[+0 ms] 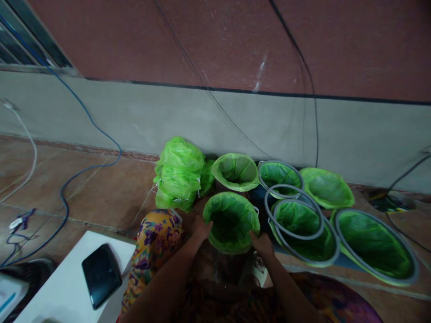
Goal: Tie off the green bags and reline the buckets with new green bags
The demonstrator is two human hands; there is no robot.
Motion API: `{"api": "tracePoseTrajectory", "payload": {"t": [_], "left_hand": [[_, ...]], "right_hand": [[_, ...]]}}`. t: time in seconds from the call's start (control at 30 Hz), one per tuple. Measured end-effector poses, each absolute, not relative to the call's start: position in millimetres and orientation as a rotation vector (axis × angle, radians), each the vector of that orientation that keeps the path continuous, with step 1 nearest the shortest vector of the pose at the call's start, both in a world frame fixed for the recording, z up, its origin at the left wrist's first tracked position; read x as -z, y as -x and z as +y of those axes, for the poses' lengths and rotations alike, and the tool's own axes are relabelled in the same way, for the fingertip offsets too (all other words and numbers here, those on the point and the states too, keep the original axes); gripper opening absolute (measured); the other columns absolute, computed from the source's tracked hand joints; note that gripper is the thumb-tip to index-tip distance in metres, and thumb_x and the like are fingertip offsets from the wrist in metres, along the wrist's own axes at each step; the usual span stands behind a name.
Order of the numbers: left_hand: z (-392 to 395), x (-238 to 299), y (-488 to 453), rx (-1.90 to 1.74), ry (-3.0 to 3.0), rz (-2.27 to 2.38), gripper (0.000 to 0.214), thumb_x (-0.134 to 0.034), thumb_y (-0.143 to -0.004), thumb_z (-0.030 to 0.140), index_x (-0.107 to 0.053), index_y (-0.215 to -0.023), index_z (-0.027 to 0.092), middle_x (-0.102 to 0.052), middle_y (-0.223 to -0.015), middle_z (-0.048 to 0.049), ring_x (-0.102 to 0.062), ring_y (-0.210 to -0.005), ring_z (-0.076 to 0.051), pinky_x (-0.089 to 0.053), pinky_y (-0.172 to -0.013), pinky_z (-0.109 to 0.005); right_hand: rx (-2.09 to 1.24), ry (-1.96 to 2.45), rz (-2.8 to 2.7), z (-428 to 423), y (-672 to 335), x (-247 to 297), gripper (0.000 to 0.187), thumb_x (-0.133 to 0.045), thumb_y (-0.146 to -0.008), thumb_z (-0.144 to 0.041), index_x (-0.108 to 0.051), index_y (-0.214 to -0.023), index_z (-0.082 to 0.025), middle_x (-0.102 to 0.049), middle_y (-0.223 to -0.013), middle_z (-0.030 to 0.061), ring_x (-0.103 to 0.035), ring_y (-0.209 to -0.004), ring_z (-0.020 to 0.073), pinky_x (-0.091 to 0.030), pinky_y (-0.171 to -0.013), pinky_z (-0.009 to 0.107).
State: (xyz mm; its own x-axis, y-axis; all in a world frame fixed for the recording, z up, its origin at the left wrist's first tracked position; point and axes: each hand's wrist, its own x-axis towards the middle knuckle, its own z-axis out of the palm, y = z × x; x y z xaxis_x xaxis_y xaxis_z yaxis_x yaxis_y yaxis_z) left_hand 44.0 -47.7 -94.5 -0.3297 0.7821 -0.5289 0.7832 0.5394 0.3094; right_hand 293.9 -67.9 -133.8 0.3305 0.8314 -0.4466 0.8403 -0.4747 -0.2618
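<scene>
A round container lined with a green plastic bag [231, 222] sits on the floor right in front of me. My left hand [201, 229] grips its left rim, fingers curled on the green plastic. My right hand [261, 244] holds its right rim the same way. Behind it stands a second green-lined container [235, 171]. A heap of tied green bags [180, 174] lies to the left of both. To the right lie several grey-rimmed hoops with green netting [296, 222], overlapping one another.
A grey and brown wall [215, 112] runs behind everything, with dark cables hanging on it. A blue cable [63, 193] loops over the tiled floor at left. A white surface [67, 287] at lower left carries a black device [101, 274]. Patterned cloth [153, 244] covers my knee.
</scene>
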Motion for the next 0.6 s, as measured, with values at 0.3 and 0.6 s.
{"api": "tracePoseTrajectory", "payload": {"t": [0.3,0.6], "left_hand": [[-75,71,-63,0.152,-2.162,1.461,0.025,-0.044,-0.086,0.019,-0.068,-0.092,0.020,-0.070,-0.096,-0.0053,-0.063,-0.093,-0.018,-0.046,-0.084,-0.029],[-95,118,-72,0.342,-2.447,1.163,0.019,-0.052,-0.084,0.021,-0.069,-0.087,0.014,-0.068,-0.085,-0.0088,-0.062,-0.087,-0.021,-0.042,-0.090,-0.036]], "right_hand": [[1.157,-1.905,2.377,-81,-267,106,0.028,-0.046,-0.082,-0.017,-0.071,-0.092,-0.020,-0.073,-0.097,0.0045,-0.066,-0.092,0.0165,-0.044,-0.083,0.024],[0.985,-1.491,2.491,-98,-251,139,0.037,-0.045,-0.073,-0.007,-0.070,-0.100,-0.014,-0.070,-0.100,0.0109,-0.061,-0.097,0.0192,-0.040,-0.085,0.027]]}}
